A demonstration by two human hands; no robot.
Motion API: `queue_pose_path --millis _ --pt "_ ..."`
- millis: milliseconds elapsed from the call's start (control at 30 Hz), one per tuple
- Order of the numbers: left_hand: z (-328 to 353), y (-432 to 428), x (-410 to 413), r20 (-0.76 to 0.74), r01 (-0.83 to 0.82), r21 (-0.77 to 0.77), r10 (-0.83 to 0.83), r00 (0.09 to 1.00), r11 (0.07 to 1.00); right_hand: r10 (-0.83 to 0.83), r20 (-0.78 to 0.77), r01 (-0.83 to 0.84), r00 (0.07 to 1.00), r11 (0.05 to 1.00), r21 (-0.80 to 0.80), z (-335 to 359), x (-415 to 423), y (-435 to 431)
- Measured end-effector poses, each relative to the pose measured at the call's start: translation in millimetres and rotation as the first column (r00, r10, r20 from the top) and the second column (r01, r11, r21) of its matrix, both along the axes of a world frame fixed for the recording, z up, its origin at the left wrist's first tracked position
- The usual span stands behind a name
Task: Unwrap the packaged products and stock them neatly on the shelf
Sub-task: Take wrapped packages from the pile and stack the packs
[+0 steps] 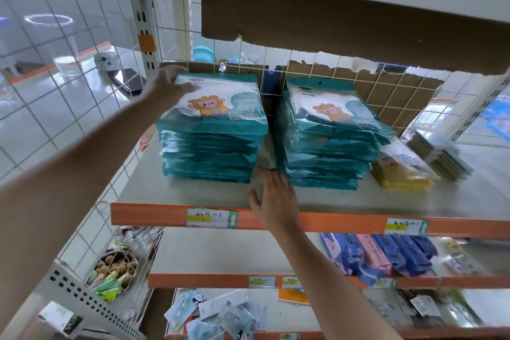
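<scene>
where the right fingers (269,178) lie straight and together, their tips reach the front of the narrow gap between the two piles, and the right hand (273,201) rests palm-down on the bare shelf (193,193) near its orange edge, gripping nothing. the left fingers (187,87) are blurred, but they look loosely spread over the back left corner of the top packet, so the left hand (168,85) seems to steady rather than clasp it. the goods, teal packets with a cartoon figure, sit as a left stack (215,130) and a right stack (328,141) side by side, backs near the wire grid (345,74), with yellow packets (403,176) just beside the right stack. the likely trouble is in the piles: both are tall, their glossy edges are uneven, and the right one's layers are staggered. a push at the top corner with no support lower down could slide the upper packets off, back against the grid or sideways into the gap; a nudge from the right hand at the base could shear the bottom layers instead of shifting the whole pile. torn cardboard (331,16) hanging above leaves little headroom.
</scene>
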State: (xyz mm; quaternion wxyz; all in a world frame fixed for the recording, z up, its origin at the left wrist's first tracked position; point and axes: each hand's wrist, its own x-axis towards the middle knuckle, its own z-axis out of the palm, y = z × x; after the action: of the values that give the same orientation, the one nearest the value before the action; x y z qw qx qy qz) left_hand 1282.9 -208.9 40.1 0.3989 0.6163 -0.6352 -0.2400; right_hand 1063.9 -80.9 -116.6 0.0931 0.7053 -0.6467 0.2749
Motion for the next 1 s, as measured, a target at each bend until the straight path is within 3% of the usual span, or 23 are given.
queue_pose_path --millis 67,133,233,267,467,900,1000 --pt "1.2 17.1 -0.5 0.182 0.239 -0.060 -0.224 0.957 0.969 -0.006 0.006 0.006 1.000 1.000 -0.008 0.2 0.2 0.1" --pt "0.7 37.7 -1.4 0.343 0.443 -0.037 -0.405 0.848 0.896 -0.010 0.005 0.010 1.000 1.000 -0.012 -0.5 0.6 0.4" --pt "-13.7 49.0 -6.4 0.700 0.576 -0.010 -0.406 0.588 0.817 -0.007 0.025 0.007 1.000 1.000 -0.005 -4.0 0.0 -1.0" --pt "-17.7 50.8 -7.8 0.749 0.582 -0.024 -0.371 0.548 0.813 -0.007 0.033 0.007 0.999 1.000 0.003 -4.9 0.0 -1.1" --pt "-23.7 44.9 -10.2 0.784 0.536 -0.114 -0.255 0.565 0.837 -0.002 0.029 0.001 1.000 1.000 0.016 -4.8 -0.2 0.3" --pt "-15.4 37.8 -9.9 0.767 0.556 -0.029 -0.338 0.545 0.830 0.058 0.016 -0.059 0.998 0.997 0.043 0.4 -2.9 0.9" --pt "-13.1 39.8 -8.3 0.780 0.584 -0.079 -0.315 0.541 0.808 0.078 0.007 -0.078 0.997 0.997 0.019 4.2 -7.2 4.3"
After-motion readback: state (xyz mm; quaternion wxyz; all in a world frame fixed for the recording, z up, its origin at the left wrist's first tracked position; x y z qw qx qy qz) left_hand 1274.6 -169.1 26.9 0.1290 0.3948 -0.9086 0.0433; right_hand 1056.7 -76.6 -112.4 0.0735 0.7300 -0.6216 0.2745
